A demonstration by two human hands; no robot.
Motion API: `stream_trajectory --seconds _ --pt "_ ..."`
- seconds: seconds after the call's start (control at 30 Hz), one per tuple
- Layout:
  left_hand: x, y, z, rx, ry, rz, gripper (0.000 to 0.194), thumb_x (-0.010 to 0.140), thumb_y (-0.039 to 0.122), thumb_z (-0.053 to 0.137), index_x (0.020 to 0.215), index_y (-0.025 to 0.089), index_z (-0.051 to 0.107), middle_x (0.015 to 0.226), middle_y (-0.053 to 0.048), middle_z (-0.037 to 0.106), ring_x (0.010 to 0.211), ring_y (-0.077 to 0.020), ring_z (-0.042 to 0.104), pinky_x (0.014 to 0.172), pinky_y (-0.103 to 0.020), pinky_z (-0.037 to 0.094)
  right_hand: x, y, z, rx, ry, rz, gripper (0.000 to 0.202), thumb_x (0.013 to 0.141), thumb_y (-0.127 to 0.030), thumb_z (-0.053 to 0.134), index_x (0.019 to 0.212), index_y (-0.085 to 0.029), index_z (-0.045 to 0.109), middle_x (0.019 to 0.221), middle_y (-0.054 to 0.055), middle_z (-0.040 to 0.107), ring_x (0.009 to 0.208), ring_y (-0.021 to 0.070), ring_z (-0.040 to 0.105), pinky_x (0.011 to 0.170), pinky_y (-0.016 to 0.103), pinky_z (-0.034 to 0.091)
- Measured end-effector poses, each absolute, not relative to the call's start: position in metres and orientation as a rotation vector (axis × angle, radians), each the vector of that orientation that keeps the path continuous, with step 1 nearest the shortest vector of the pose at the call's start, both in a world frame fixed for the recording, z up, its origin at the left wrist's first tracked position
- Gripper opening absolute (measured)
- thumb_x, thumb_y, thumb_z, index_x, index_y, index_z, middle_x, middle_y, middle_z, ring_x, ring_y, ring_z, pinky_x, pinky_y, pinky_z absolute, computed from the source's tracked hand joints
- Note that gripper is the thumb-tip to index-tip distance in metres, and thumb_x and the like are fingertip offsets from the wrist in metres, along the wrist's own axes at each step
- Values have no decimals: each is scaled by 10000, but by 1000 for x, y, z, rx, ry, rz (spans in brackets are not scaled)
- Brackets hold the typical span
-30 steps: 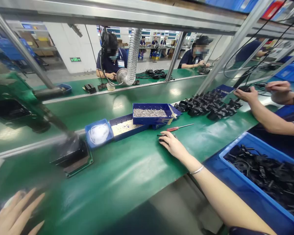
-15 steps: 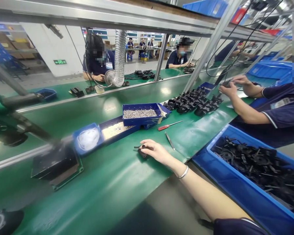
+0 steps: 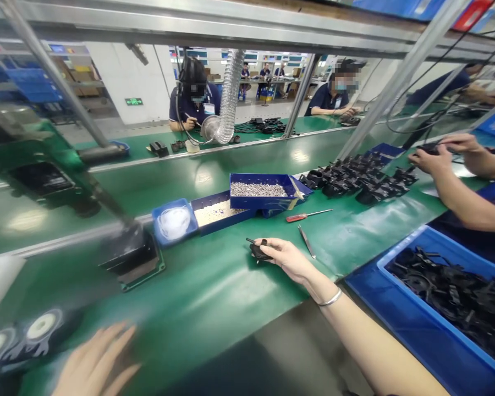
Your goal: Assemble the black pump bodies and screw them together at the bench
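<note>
In the centre of the frame, the right hand (image 3: 286,257) holds a small black part (image 3: 259,251) between its fingers, above the green bench (image 3: 214,291). At the lower left, the left hand (image 3: 97,360) is blurred, with its fingers spread and nothing in them. Left of centre, a light-blue tray (image 3: 157,226) contains clear, whitish material. Beside it, a long blue bin (image 3: 223,223) contains pale, grainy pieces, and a dark-blue bin (image 3: 268,202) contains many small metal pieces. At the lower right, a large blue crate (image 3: 400,286) is full of black parts.
</note>
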State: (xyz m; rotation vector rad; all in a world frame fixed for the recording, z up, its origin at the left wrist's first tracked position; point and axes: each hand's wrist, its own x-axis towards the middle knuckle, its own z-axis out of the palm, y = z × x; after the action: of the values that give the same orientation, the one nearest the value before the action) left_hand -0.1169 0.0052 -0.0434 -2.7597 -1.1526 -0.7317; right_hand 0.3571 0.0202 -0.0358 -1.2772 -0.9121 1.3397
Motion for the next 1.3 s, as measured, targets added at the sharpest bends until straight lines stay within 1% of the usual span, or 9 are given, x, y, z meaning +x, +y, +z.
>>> stream_trajectory --seconds 0.17,0.43,0.57,0.8,0.97,1.07,1.17,1.23,1.3 --pt "-32 43 -32 -3053 -985 -632 383 903 342 638 1263 225 576 1211 -103 678 1138 -290 621 1037 -549 482 339 23 -37 -1178 -757 1486 327 766 -435 787 995 -207 737 1144 85 719 906 193 719 842 359 598" --pt "28 60 -44 -3510 -1044 -1071 771 833 334 720 1474 222 307 1481 -171 411 1418 -308 359 1173 -523 351 305 43 -33 -1131 -680 1566 277 790 -476 757 925 -239 710 1059 55 745 835 184 728 726 306 611" --pt "28 60 -60 -3558 -1331 -1370 927 779 323 773 1506 234 204 1524 -181 356 1354 -295 470 1148 -490 401 280 59 -21 -1127 -703 1625 245 769 -435 785 896 -239 710 1071 50 739 789 165 712 634 257 586" --pt "29 60 -66 -3491 -1537 -1408 1079 698 407 831 1521 215 160 1436 -176 487 1327 -318 499 1111 -494 434 232 70 2 -1189 -881 1592 224 719 -381 823 811 -209 713 1252 62 635 616 81 554 402 184 422" --pt "29 60 -67 -3509 -1572 -1448 1103 706 404 824 1532 205 120 1459 -179 462 1337 -313 490 1118 -471 433 225 67 -5 -1287 -1073 1517 267 706 -420 821 776 -197 694 1284 85 554 721 123 586 397 186 427" --pt "29 60 -66 -3520 -1591 -1401 1096 704 395 824 1529 205 127 1421 -175 499 1310 -314 514 1095 -475 452 228 60 -6 -1306 -1309 1332 211 770 -428 768 821 -230 712 1262 104 544 971 235 618 518 253 535" --pt "29 60 -65 -3529 -1554 -1405 1080 720 385 812 1530 219 116 1403 -167 510 1285 -305 535 1072 -467 470 228 51 -6 -1323 -1685 997 136 822 -382 731 920 -288 721 1257 105 533 1245 310 502 890 430 555" --pt "29 60 -66 -3520 -1521 -1431 1082 728 375 808 1533 228 99 1403 -166 506 1288 -304 532 1070 -463 469 227 46 -9 -1365 -1824 843 193 829 -366 724 1003 -305 668 1257 99 522 1257 308 495 1011 490 482" --pt "29 60 -68 -3508 -1429 -1452 1004 743 373 796 1517 247 168 1398 -155 504 1302 -304 515 1079 -458 458 225 42 -15 -1399 -1844 792 184 841 -370 706 956 -283 591 1232 97 512 1221 296 526 1010 494 479"
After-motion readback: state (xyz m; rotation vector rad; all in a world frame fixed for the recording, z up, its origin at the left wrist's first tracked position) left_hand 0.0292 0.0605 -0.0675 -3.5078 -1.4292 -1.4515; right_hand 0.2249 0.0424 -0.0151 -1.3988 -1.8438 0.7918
